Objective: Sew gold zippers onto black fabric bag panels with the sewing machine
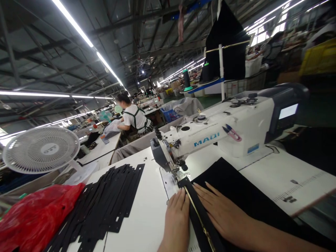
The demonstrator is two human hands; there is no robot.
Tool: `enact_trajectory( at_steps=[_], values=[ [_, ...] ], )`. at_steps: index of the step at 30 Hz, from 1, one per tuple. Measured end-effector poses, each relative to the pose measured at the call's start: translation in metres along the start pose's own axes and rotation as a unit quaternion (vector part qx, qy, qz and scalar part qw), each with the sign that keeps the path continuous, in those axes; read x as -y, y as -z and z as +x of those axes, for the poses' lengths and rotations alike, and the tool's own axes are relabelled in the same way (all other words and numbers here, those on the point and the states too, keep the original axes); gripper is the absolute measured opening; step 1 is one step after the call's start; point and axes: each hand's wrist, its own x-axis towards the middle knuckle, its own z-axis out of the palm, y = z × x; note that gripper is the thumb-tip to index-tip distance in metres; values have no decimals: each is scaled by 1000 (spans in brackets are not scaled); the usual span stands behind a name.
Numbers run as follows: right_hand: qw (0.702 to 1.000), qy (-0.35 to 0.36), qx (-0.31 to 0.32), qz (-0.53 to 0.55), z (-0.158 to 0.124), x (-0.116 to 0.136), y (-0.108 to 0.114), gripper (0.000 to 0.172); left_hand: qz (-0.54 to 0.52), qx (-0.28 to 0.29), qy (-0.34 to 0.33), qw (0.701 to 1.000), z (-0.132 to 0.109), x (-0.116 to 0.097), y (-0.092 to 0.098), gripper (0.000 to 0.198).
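A black fabric piece [236,189] with a gold zipper [198,217] lies on the white table under the needle foot of a white sewing machine [210,136]. My left hand [177,220] lies flat on the table at the left of the zipper, fingers stretched toward the foot. My right hand [222,210] presses flat on the black fabric just right of the zipper, fingers spread. Neither hand grips anything.
A stack of black cut strips [105,206] lies to the left, beside a red plastic bag [34,217] and a white fan [42,148]. Pink snips [232,133] rest on the machine. Another person [133,117] sits at a far table.
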Motion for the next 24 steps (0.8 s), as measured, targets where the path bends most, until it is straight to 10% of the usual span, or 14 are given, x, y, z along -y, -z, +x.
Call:
enact_trajectory(
  at_steps=[8, 24],
  values=[
    [999, -16, 21, 22, 0, 0, 4, 50, -1, -2, -35, 999, 1, 7, -3, 43],
    [980, -114, -142, -81, 36, 6, -24, 35, 11, -54, -49, 997, -12, 30, -35, 26]
  ],
)
